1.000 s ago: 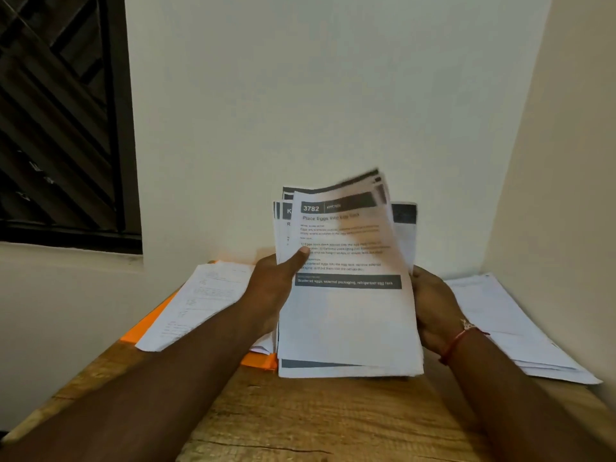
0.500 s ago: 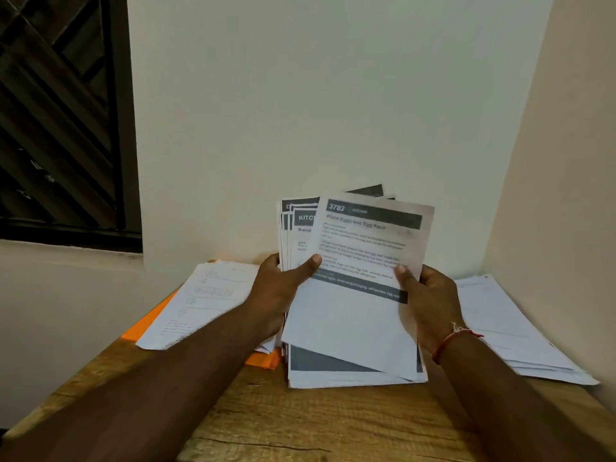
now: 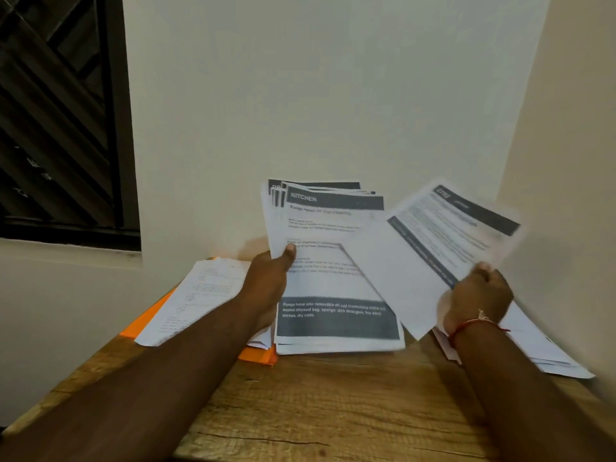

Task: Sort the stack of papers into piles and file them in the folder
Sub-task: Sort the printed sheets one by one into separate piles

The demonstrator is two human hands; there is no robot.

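Note:
My left hand (image 3: 266, 281) grips the stack of papers (image 3: 333, 261) by its left edge, thumb on the front sheet headed KITCHEN; the stack stands tilted with its bottom edge on the wooden table (image 3: 333, 405). My right hand (image 3: 476, 298) pinches a single printed sheet (image 3: 430, 251), blurred and tilted, to the right of the stack and above the right pile of papers (image 3: 546, 348). On the left, an orange folder (image 3: 146, 321) lies under a left pile of printed sheets (image 3: 196, 298).
The table sits in a corner between a back wall (image 3: 316, 95) and a right wall (image 3: 573, 161). A dark window with a grille (image 3: 56, 111) is at the upper left. Bare wood lies near me in front of the piles.
My right hand has pulled the top sheet off the stack and carried it to the right, over the right pile. The KITCHEN sheet now shows as the stack's front page.

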